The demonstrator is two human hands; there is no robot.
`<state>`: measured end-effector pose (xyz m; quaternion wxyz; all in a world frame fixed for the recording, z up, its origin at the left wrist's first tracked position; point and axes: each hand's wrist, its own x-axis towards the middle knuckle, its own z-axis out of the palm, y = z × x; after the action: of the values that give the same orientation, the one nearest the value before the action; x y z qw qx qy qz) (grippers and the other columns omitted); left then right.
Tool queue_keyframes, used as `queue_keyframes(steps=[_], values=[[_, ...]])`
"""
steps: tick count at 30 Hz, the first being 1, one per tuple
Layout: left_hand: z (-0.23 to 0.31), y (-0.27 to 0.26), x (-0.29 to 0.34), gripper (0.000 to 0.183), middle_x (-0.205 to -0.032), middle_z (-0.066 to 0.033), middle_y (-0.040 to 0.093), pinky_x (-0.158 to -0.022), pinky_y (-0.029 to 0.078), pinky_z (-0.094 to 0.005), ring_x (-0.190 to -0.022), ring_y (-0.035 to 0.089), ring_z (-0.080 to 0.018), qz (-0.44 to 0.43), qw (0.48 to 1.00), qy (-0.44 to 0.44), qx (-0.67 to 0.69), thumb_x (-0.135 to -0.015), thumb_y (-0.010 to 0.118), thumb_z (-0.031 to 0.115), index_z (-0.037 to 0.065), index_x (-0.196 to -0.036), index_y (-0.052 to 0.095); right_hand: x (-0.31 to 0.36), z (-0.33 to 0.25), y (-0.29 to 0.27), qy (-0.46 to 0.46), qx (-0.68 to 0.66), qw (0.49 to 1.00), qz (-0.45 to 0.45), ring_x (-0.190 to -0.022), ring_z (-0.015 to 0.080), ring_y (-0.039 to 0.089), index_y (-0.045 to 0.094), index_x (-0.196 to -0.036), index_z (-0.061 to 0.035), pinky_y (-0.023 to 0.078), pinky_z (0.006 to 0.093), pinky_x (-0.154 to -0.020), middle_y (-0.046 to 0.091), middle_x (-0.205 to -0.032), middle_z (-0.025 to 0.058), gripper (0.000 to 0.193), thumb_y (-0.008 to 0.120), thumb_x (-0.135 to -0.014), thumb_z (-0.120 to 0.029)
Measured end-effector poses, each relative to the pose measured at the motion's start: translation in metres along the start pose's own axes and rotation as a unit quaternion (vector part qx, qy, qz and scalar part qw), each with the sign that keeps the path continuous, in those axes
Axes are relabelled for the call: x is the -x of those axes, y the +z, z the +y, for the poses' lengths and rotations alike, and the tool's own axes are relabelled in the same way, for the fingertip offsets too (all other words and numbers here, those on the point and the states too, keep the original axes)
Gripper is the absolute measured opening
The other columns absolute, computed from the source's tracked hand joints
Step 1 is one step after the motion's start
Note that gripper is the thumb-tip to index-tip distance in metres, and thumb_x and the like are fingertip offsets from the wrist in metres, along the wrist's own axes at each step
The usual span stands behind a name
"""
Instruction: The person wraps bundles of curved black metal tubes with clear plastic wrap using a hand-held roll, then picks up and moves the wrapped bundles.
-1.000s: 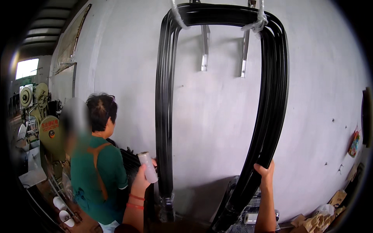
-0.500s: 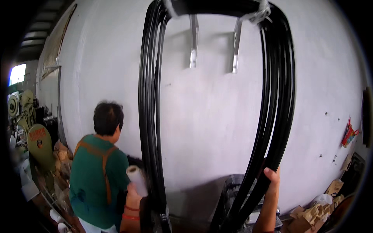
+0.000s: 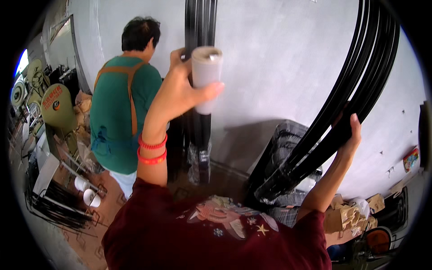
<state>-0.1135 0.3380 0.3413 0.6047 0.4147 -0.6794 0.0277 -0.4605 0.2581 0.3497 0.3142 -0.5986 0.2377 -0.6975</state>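
Observation:
In my left hand (image 3: pixel 173 92) is a whitish roll of plastic wrap (image 3: pixel 207 74), held upright with the thumb across its front. Behind it runs the left side of a bundle of black bent tubes (image 3: pixel 201 20); some fingers reach behind these tubes. My right hand (image 3: pixel 353 135) is wrapped round the right side of the bundle (image 3: pixel 360 92), thumb up along the outer edge. Clear film covers the lower ends, the left end (image 3: pixel 199 164) and the right end (image 3: pixel 270 186). The top of the bundle is out of view.
A person in a green top and brown apron straps (image 3: pixel 119 99) stands close on the left, facing the pale wall (image 3: pixel 279 54). Film-wrapped black goods (image 3: pixel 292 135) lean below the right tubes. Machines (image 3: pixel 56 105) and black rods (image 3: pixel 58 204) lie far left; cardboard (image 3: pixel 335 220) lies right.
The view has tipped down, so the bundle's top has left it. My left hand with the roll has risen in the picture and come against the left tubes. My right hand keeps its hold.

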Motion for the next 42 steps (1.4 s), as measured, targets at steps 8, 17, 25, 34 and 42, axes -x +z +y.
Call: queue_keyframes(steps=[8, 17, 25, 34, 42], values=[[0.001, 0.035, -0.005, 0.043, -0.097, -0.0134, 0.051, -0.076, 0.044, -0.0339, -0.093, 0.045, -0.0272, 0.136, 0.988, 0.012, -0.075, -0.060, 0.071, 0.025, 0.002, -0.094, 0.060, -0.001, -0.006, -0.001, -0.005, 0.020, 1.000, -0.002, -0.053, 0.0106, 0.045, 0.052, -0.093, -0.0001, 0.033, 0.0220, -0.047, 0.047, -0.063, 0.0021, 0.038, 0.057, -0.068, -0.028], [0.000, 0.017, -0.012, 0.051, -0.081, -0.0079, 0.051, -0.061, 0.047, -0.0268, -0.070, 0.055, -0.0151, 0.184, 0.980, 0.068, -0.034, -0.055, 0.077, 0.014, 0.000, -0.091, 0.042, 0.001, -0.034, -0.007, -0.032, -0.008, 0.999, -0.034, -0.044, 0.0151, 0.045, 0.046, -0.089, 0.0022, 0.037, 0.0242, -0.039, 0.045, -0.058, 0.0055, 0.053, 0.060, -0.045, -0.022], [0.015, 0.011, -0.077, 0.054, -0.087, -0.0059, 0.050, -0.068, 0.045, -0.0278, -0.076, 0.053, -0.0135, 0.214, 0.972, 0.081, 0.046, -0.058, 0.077, 0.023, -0.002, -0.097, 0.050, -0.007, -0.089, 0.041, -0.094, -0.128, 0.979, 0.124, -0.043, 0.0116, 0.036, 0.047, -0.086, 0.0020, 0.030, 0.0217, -0.040, 0.040, -0.054, 0.0022, 0.049, 0.051, -0.045, -0.024], [0.064, -0.010, -0.158, 0.030, -0.075, -0.0061, 0.060, -0.064, 0.046, -0.0248, -0.068, 0.056, -0.0113, 0.211, 0.954, 0.209, 0.044, -0.067, 0.073, 0.019, -0.002, -0.083, 0.058, -0.063, -0.137, 0.040, -0.177, -0.086, 0.978, 0.065, -0.048, 0.0134, 0.036, 0.049, -0.084, 0.0030, 0.029, 0.0227, -0.043, 0.041, -0.058, 0.0042, 0.045, 0.048, -0.045, -0.021], [0.091, -0.077, -0.114, 0.045, -0.098, -0.0085, 0.050, -0.081, 0.039, -0.0311, -0.091, 0.049, -0.0182, 0.249, 0.919, 0.271, -0.139, -0.075, 0.059, 0.035, 0.003, -0.105, 0.048, -0.040, -0.119, 0.034, -0.277, -0.075, 0.958, 0.018, -0.050, 0.0146, 0.042, 0.050, -0.095, 0.0038, 0.033, 0.0225, -0.045, 0.046, -0.062, 0.0052, 0.055, 0.051, -0.047, -0.024]])
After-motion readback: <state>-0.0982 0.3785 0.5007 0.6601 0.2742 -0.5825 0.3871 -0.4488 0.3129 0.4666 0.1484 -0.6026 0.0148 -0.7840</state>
